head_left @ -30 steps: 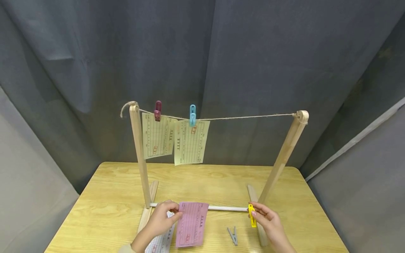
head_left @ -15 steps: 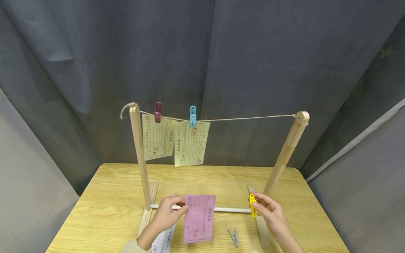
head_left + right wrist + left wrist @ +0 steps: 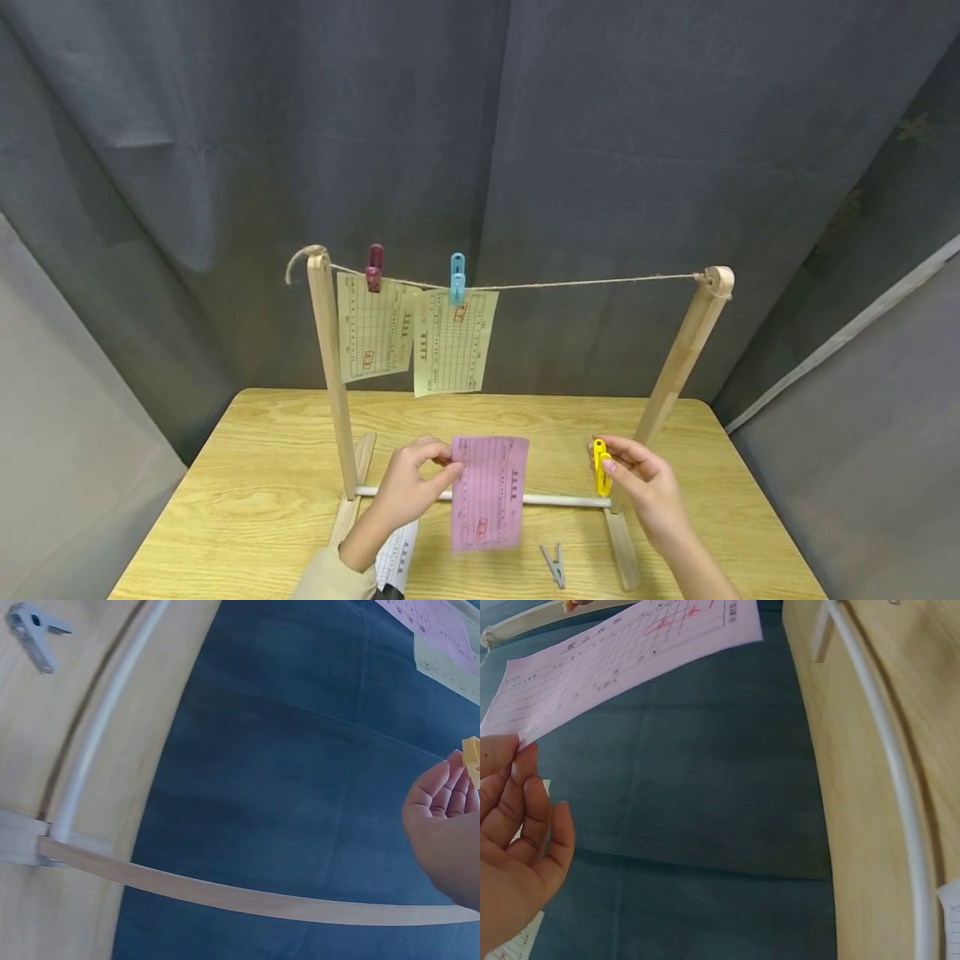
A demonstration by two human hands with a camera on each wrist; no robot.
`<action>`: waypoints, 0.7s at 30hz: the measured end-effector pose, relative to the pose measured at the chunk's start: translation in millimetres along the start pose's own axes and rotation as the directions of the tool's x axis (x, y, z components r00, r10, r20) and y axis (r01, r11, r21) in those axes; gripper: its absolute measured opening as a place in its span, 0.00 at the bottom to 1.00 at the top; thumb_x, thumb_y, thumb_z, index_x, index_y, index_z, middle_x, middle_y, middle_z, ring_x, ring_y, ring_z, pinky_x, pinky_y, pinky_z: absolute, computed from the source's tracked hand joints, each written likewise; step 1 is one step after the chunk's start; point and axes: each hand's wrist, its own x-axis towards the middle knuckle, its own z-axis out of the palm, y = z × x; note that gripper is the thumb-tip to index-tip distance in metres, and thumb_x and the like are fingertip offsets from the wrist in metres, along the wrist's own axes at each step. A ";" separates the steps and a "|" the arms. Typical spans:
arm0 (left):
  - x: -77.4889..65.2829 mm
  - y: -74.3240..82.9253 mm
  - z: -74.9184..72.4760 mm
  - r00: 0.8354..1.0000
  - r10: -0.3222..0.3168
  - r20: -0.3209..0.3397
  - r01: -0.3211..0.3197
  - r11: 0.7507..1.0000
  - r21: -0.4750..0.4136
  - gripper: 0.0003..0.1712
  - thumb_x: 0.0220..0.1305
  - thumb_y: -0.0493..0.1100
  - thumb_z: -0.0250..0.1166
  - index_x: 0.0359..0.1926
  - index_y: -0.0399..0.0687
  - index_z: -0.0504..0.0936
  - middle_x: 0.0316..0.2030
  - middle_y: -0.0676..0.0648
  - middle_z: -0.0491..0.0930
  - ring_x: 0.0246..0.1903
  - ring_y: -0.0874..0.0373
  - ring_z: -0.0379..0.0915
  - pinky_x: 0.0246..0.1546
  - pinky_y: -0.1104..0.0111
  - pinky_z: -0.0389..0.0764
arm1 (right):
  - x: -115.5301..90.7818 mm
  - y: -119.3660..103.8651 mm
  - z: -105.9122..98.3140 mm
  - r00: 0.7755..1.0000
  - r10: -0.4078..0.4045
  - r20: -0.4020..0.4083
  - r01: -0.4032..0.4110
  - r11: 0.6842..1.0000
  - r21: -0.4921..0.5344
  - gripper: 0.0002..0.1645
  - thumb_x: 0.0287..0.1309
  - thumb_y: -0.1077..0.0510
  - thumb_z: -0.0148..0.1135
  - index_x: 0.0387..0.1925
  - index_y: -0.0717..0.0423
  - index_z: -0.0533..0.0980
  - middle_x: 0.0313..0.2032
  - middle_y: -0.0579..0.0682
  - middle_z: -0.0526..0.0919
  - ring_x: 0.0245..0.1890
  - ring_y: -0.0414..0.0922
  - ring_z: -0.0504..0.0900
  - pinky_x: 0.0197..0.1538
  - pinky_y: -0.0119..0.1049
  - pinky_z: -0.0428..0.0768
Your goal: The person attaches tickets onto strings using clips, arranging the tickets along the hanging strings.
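Observation:
My left hand (image 3: 414,486) pinches the left edge of a pink printed slip (image 3: 489,493) between thumb and fingers, holding it up in front of the rack's white crossbar (image 3: 558,500). In the left wrist view the slip (image 3: 630,664) stretches away from my fingertips. To the right, my right hand (image 3: 647,492) pinches a yellow clothespin (image 3: 602,468), which stands upright near the right post. Above, two pale yellow slips hang from a twine line (image 3: 577,283): one (image 3: 375,329) under a dark red clothespin (image 3: 374,268), the other (image 3: 453,346) under a blue clothespin (image 3: 457,279).
A grey clothespin (image 3: 554,567) lies on the wooden table (image 3: 247,500), below the crossbar. A white printed slip (image 3: 396,557) lies partly hidden under my left forearm. The wooden left post (image 3: 332,375) and right post (image 3: 678,358) carry the line. Grey curtains (image 3: 637,150) hang behind.
My left hand has raised the pink slip and carried it to the right. My right hand has risen a little with the yellow clothespin. The hanging slips stay on the line.

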 end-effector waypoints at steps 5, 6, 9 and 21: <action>11.3 23.3 -4.2 0.999 -0.010 -0.035 0.009 0.999 -0.034 0.03 0.48 0.26 0.65 0.25 0.35 0.80 0.25 0.43 0.79 0.27 0.52 0.74 0.30 0.70 0.74 | 6.4 -8.7 2.0 0.999 -0.044 0.031 0.043 0.998 0.038 0.21 0.56 0.77 0.48 0.44 0.56 0.77 0.40 0.46 0.81 0.40 0.38 0.79 0.42 0.26 0.76; 13.4 29.1 -5.8 0.999 -0.011 -0.039 0.009 0.999 -0.038 0.03 0.48 0.26 0.64 0.25 0.34 0.80 0.24 0.42 0.79 0.28 0.52 0.74 0.31 0.70 0.75 | 7.6 -10.2 2.6 0.998 -0.047 0.036 0.046 0.998 0.038 0.21 0.56 0.77 0.48 0.44 0.56 0.77 0.40 0.46 0.81 0.40 0.37 0.79 0.42 0.26 0.76; 18.9 42.7 -10.2 0.999 0.009 -0.051 -0.011 0.999 -0.035 0.03 0.48 0.25 0.63 0.24 0.32 0.79 0.24 0.41 0.78 0.27 0.52 0.74 0.31 0.70 0.75 | 11.9 -14.5 4.3 0.997 -0.065 0.045 0.063 0.998 0.030 0.21 0.56 0.77 0.48 0.44 0.58 0.77 0.39 0.46 0.81 0.40 0.38 0.79 0.42 0.27 0.76; 30.0 16.4 -2.3 0.992 0.062 -0.108 -0.067 0.997 -0.049 0.01 0.49 0.30 0.66 0.26 0.36 0.81 0.25 0.47 0.79 0.28 0.58 0.73 0.30 0.69 0.76 | 31.4 -32.8 6.1 0.967 -0.227 0.119 0.216 0.972 0.097 0.22 0.53 0.82 0.45 0.46 0.68 0.74 0.39 0.51 0.82 0.40 0.41 0.79 0.41 0.28 0.77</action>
